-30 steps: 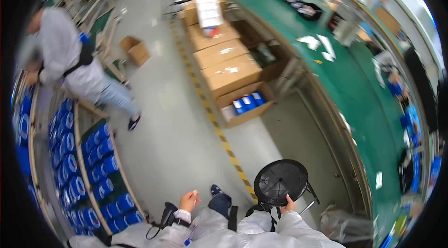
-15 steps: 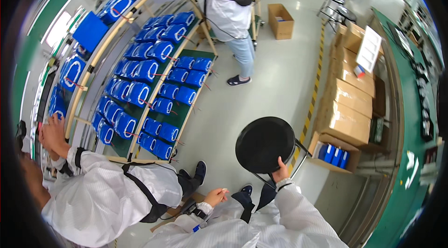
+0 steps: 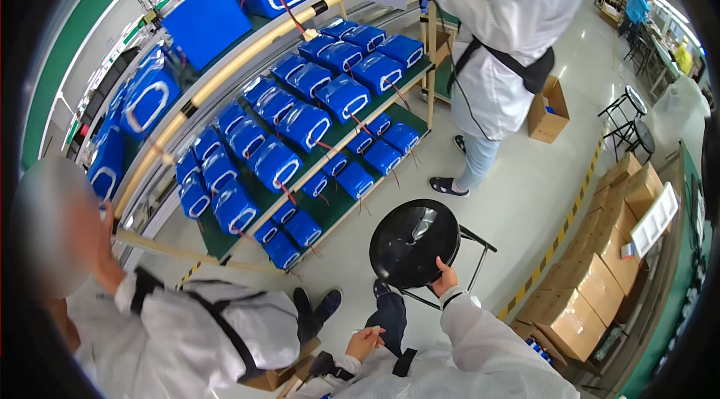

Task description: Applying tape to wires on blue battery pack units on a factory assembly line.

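Note:
My right hand [image 3: 445, 277] grips the near right rim of a round black stool [image 3: 411, 240], fingers beneath and thumb on top. The stool's shiny seat is tilted toward me, and its dark metal legs stick out to the right. Low in front of my body, my left hand [image 3: 365, 342] has its fingers curled together; what they hold, if anything, is too small to make out. It is apart from the stool.
At the left stands a rack [image 3: 330, 204] with several blue wrapped battery packs [image 3: 304, 127]. One co-worker [image 3: 517, 39] stands beyond the stool, another [image 3: 202, 324] close on my left. Cardboard boxes [image 3: 585, 279] line the right, beside a yellow-black floor stripe [image 3: 551, 260].
My view has turned left and come nearer the rack. The stool is still in my right hand, its seat tilted differently and its legs more to the right. My left hand remains low, fingers curled.

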A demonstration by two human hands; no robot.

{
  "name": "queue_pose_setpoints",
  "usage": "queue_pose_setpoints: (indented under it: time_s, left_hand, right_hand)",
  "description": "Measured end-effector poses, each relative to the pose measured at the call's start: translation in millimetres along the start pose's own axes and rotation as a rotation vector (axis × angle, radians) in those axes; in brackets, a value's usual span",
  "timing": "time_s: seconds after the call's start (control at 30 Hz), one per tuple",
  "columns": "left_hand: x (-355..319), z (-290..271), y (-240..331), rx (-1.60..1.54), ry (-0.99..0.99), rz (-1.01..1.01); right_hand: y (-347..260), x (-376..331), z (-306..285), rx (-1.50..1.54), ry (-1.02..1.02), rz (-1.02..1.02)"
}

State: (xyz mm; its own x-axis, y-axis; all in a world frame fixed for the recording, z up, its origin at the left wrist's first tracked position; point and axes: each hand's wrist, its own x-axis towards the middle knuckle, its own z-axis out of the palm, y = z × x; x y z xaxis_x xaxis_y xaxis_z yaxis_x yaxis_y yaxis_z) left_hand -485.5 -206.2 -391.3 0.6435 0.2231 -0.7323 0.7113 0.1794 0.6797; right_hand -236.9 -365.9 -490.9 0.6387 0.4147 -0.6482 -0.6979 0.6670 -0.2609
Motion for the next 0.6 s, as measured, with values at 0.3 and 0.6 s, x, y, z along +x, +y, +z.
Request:
queue_pose_setpoints:
  time_s: [0.3, 0.6]
  left_hand:
    - [90.9, -41.2, 90.5, -0.143, 0.148, -0.141]
    - [180.5, 38.3, 194.5, 0.206, 0.493, 0.131]
  right_hand:
    - [-7.0, 161.9, -8.9, 0.051, 0.103, 0.222]
    - [-56.1, 209.9, -122.6, -1.596, -0.293, -0.184]
